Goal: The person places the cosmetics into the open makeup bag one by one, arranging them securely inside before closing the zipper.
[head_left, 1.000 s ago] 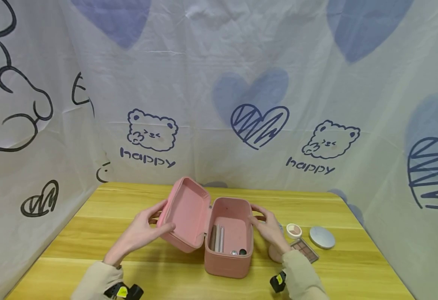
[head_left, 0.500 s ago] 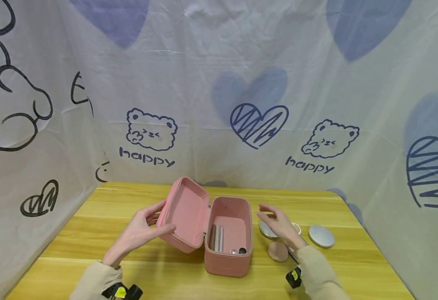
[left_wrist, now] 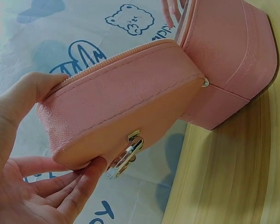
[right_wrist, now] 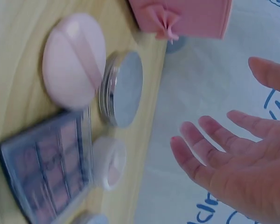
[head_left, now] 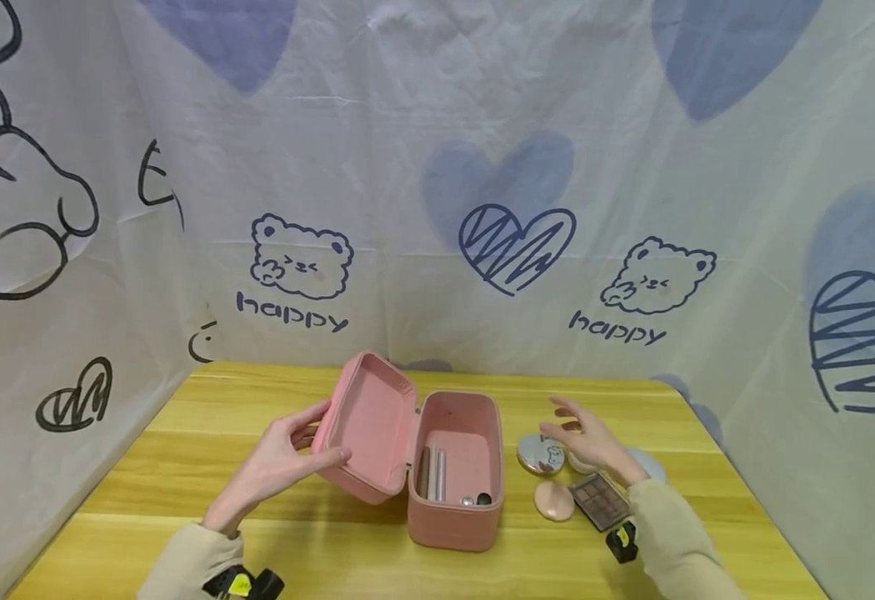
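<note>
My left hand [head_left: 276, 462] grips the raised lid [head_left: 373, 425] of a pink makeup case [head_left: 455, 529], thumb on the rim and fingers beneath. In the left wrist view, a gold metal fitting [left_wrist: 126, 158] shows on the lid's outside. Slim tubes [head_left: 433, 475] and two small round-ended items [head_left: 477, 501] lie inside the case. To its right, my right hand [head_left: 595, 437] hovers with spread fingers and nothing in them. Around and below it lie a silver round compact [head_left: 538, 454], a pink powder puff [head_left: 554, 501], an eyeshadow palette [head_left: 600, 502] and a small white pot [right_wrist: 109, 163].
A second silver round compact [head_left: 649, 463] is partly hidden behind the right hand. A pink bow [right_wrist: 163, 21] decorates the case's side. The wooden table [head_left: 317, 558] meets a printed white cloth [head_left: 407, 167] at the back and sides.
My right hand has come off the case's right wall and moved right, over the cosmetics. The palette and puff show more fully now. My left hand still holds the lid in place.
</note>
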A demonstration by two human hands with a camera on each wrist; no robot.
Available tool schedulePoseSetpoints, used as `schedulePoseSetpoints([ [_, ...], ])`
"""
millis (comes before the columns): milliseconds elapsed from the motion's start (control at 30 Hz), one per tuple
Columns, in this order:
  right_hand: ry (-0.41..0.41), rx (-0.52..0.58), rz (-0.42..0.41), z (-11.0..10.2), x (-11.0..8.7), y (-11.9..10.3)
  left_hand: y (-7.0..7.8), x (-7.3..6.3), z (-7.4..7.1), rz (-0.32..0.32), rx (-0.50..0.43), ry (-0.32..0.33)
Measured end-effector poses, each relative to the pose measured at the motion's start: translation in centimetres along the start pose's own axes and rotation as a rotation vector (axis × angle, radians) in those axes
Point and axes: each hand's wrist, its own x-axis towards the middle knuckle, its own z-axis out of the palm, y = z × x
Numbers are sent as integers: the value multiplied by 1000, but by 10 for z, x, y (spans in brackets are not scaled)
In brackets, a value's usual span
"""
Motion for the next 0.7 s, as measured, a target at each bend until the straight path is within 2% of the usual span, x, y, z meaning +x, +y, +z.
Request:
schedulePoseSetpoints([
  [167,-70,-101,25,-18,-7,3,1,1,0,-6,18,4],
  [267,-139,-214,26,-28,-13,5,2,1,1,-4,22,4],
  [333,-186,-283,56,-32,-17,6,2,1,1,-4,23,6],
  [500,-285,-465,181,-30,-23,9,3,0,2,-12,24,9],
  [600,-302,-575,225,-26,-27,11,3,0,2,-15,22,8],
  [700,-293,-590,239,-22,-32,13,2,0,2,-12,17,5],
])
